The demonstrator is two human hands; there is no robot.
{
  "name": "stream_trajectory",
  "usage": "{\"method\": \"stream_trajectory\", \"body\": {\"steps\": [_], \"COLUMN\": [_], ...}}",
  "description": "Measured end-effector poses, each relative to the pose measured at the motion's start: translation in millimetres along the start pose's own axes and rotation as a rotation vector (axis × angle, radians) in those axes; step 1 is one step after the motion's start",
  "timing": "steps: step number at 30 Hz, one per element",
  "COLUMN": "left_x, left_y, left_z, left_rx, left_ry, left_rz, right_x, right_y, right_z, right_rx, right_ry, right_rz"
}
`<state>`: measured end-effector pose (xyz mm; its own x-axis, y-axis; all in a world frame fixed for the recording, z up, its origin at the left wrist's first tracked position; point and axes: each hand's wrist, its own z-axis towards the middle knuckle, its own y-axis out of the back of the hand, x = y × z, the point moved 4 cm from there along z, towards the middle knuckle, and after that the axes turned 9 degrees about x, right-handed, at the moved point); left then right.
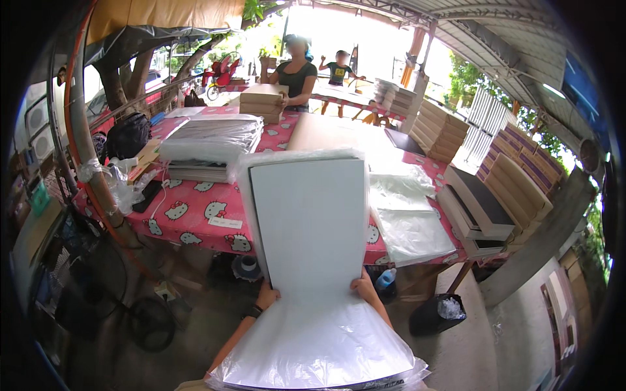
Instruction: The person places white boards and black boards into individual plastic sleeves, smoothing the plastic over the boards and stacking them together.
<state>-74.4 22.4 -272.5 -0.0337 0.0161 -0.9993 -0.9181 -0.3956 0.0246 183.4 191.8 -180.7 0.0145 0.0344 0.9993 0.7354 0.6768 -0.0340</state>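
A tall white board (308, 215) with a dark edge stands tilted up in front of me, its foot toward my body. Clear plastic (316, 339) shows around its top and sides and spreads over the lower part close to me. My left hand (267, 296) grips the left edge low down, thumb on the front. On the opposite edge, my right hand (365, 285) holds the board the same way. The fingers behind it are hidden. Just right of the board, flat clear plastic bags (414, 218) lie on the table.
The table wears a pink patterned cloth (189, 208). A plastic-wrapped stack (212, 138) sits left; brown boxes (515, 163) and dark-topped boards (479, 202) stand right. Across the table, a person (300, 75) touches a brown stack (261, 101). A black bin (438, 314) stands below right.
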Motion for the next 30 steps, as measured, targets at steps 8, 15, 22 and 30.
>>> {"method": "stream_trajectory", "body": {"steps": [8,15,22,30], "left_x": [39,31,7,26], "left_y": [-11,-12,1,42], "left_z": [5,0,-15,-18], "left_rx": [0.008,0.06,-0.001,-0.086], "left_ry": [0.091,0.029,0.07,0.124], "left_rz": [0.229,0.383,0.25,0.516], "right_x": [-1,27,5,-91], "right_y": [6,-13,-10,-16], "right_z": [-2,-10,1,-20], "right_rx": [0.018,0.008,0.032,0.007], "right_ry": [-0.038,-0.007,-0.053,-0.063], "right_rz": [-0.064,-0.133,-0.155,0.052]}}
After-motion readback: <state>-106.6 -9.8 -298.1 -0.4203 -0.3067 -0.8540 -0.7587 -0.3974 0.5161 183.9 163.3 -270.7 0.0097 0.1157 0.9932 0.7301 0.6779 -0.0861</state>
